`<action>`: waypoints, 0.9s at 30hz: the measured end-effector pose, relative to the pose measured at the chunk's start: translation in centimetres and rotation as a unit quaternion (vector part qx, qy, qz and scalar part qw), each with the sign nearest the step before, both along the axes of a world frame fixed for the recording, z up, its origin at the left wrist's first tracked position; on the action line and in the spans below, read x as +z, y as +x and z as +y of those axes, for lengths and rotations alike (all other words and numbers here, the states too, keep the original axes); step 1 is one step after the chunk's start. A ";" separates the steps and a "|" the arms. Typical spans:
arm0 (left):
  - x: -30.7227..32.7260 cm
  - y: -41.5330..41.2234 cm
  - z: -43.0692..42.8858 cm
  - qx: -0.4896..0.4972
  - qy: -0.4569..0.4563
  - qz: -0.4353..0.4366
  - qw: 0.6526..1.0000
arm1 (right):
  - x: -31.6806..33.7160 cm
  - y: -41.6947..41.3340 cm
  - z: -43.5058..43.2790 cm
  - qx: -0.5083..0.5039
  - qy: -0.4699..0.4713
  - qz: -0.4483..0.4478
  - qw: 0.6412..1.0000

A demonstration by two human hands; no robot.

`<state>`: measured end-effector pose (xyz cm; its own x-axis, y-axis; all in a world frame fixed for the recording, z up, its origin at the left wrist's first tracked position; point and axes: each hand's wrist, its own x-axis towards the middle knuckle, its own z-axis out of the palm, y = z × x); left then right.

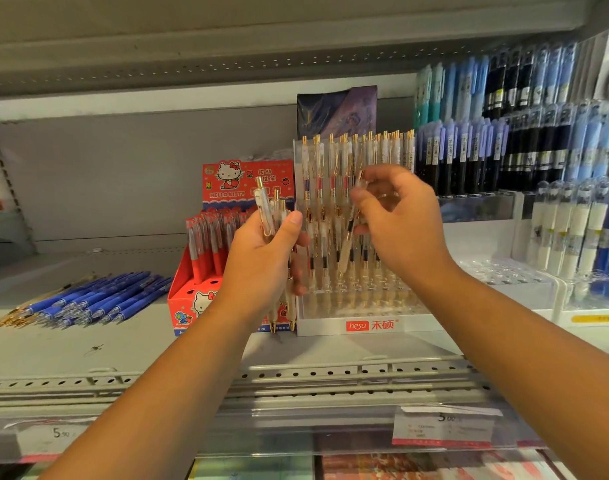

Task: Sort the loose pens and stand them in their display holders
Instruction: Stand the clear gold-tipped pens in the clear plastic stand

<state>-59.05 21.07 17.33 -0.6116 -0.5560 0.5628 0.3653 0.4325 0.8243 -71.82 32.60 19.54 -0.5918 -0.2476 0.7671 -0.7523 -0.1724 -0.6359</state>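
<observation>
A grey metal shelf [88,348] with a perforated front rail is running across the view, and another grey shelf [227,39] is hanging overhead. Two white paper price tags, one reading 5.90 [53,434] and one reading 5.00 [445,427], are sitting behind the clear plastic strip [296,431] along the front edge. A dark blue printed card [336,110] is standing against the grey back panel [123,174].

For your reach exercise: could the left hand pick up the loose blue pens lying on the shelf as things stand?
Probably not yet: the left hand is already full with a bunch of gold-trimmed pens. The blue pens themselves lie uncovered on the shelf.
</observation>
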 end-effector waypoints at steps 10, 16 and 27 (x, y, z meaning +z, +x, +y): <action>0.0 0.1 0.0 -0.004 -0.001 -0.008 1.000 | -0.7 -0.4 -0.2 -0.005 0.122 0.011 0.992; -0.1 0.2 0.0 -0.013 -0.009 -0.013 1.000 | -1.1 -0.6 -0.4 -0.009 0.181 0.010 0.983; -0.1 0.0 0.1 -0.043 -0.009 -0.006 0.999 | -0.7 -0.7 0.1 -0.013 0.205 0.012 0.979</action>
<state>-59.07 21.21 17.23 -0.6638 -0.4909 0.5642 0.3913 0.4150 0.8214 -72.48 32.67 18.83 -0.5849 -0.5227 0.6202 -0.7689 0.1138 -0.6291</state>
